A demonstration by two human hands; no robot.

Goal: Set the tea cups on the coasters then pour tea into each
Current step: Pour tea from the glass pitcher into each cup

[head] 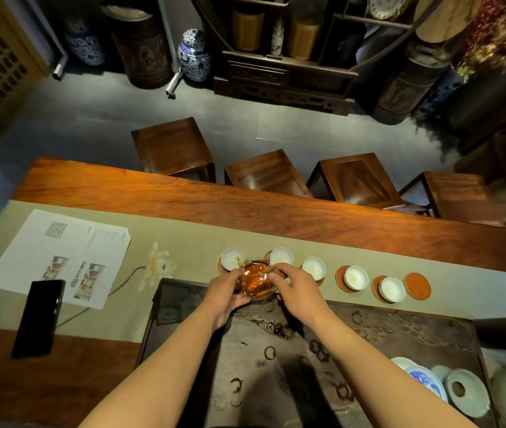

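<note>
With five cups set on coasters and one coaster [417, 286] bare, my left hand [225, 291] and right hand [298, 287] close their fingers round the glass pitcher [256, 281], tipping tea toward the leftmost cup [232, 257], pouring barely begun

Both hands, left [225, 293] and right [299, 288], grip the pitcher [255, 281] of amber tea, tipped toward the leftmost cup [232, 258]. Five cups sit on coasters along the table [183, 196]; one coaster [417, 286] is bare.
</note>
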